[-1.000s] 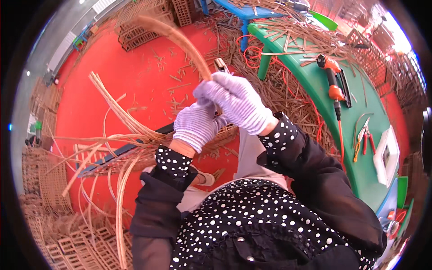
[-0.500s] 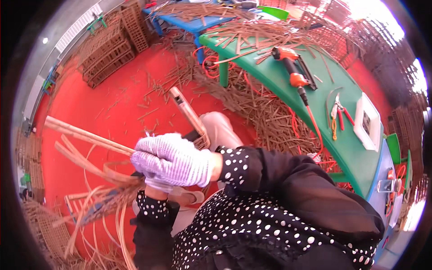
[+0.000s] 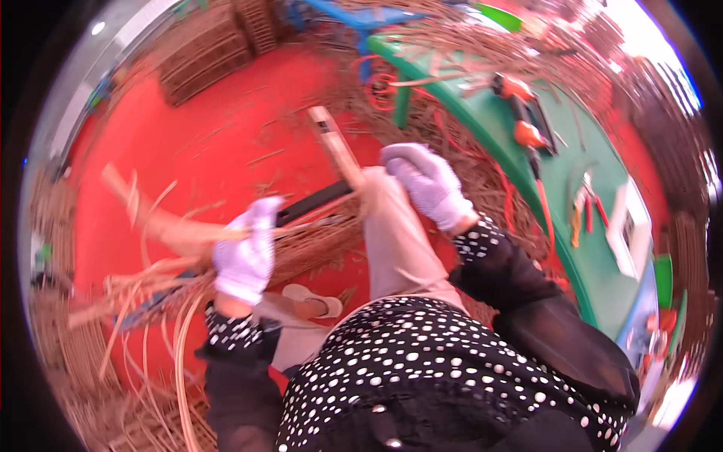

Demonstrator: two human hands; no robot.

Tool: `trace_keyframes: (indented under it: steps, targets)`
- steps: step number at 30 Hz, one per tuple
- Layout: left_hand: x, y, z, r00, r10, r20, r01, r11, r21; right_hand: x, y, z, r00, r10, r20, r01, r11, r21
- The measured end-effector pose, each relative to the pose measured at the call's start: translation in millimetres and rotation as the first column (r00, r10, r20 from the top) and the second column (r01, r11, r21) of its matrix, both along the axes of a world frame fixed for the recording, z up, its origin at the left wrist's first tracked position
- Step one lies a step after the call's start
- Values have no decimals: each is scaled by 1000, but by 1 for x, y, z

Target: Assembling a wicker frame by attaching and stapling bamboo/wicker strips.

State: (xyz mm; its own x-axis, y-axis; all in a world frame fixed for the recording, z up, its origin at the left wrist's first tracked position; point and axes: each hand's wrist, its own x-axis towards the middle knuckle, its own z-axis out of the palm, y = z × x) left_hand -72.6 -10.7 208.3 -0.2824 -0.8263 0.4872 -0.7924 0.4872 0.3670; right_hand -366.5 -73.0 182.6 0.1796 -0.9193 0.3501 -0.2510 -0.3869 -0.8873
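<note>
Blurring hid much of the cane bundle [image 3: 151, 248] at the left, its strands running roughly left to right across the red floor [image 3: 226, 135]; the gloved left hand [image 3: 245, 256] closed round them; a wooden stick [image 3: 337, 147] slanted up and away; the right hand [image 3: 429, 184] rested curled on the knee; a green table [image 3: 527, 173] carried tools.

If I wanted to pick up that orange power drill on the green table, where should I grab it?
Probably by the handle of the orange power drill, coming down from above. It lies flat on its side on the green table, so the handle should be exposed. Blur hides its exact outline. Strips of cane litter lie around the far end, so the near side looks freer.
</note>
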Motion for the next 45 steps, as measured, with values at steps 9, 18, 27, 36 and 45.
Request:
trace_keyframes:
  steps: [9, 18, 27, 36, 45]
  targets:
    - [106, 45, 49, 807, 210, -552, 362, 562, 744, -101, 33, -70, 921, -334, -201, 363, 922, 132]
    - [-90, 13, 41, 788, 81, -610, 442, 614, 654, -146, -106, -66, 667, -426, -611, 331, 905, -268]
    - [-105, -24, 43, 789, 138, -599, 357, 690, 630, -77, -250, -106, 660, -414, -627, 290, 910, -296]
    - [-123, -57, 60, 428, 517, -741, 319, 681, 659, -44, -77, -5, 968, 16, -250, -205, 625, -753]
    - [-139, -57, 44, 722, 164, -673, 505, 540, 673, -50, -46, 34, 985, 14, -174, -161, 457, -875]
